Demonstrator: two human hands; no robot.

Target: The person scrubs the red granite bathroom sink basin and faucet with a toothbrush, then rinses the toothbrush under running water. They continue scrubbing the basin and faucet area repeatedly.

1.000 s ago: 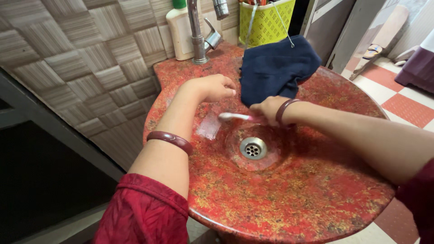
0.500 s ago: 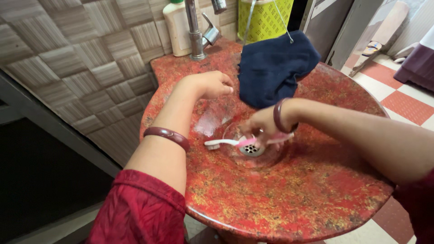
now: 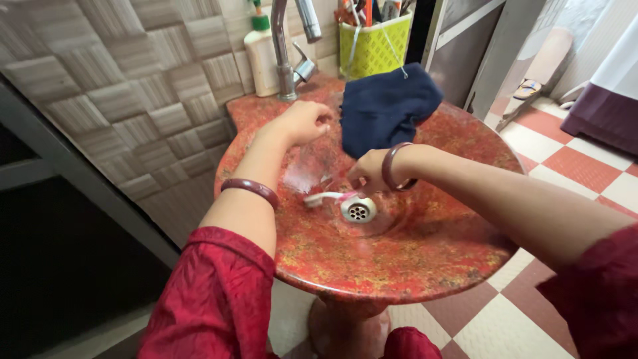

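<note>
Since half a second ago my view has pulled back, so the sink [image 3: 399, 266] sits smaller and its pedestal shows below. My right hand [image 3: 369, 172] still pinches the pink handle of the toothbrush [image 3: 327, 197], whose white head lies against the basin just left of the drain [image 3: 358, 211]. My left hand [image 3: 304, 121] hovers over the far rim, fingers loosely curled, holding nothing. A dark blue cloth [image 3: 384, 106] drapes over the back rim. Behind it, a yellow-green basket [image 3: 372, 46] holds several upright items, too small to identify. A soap bottle [image 3: 260, 53] stands beside the tap [image 3: 287, 60].
</note>
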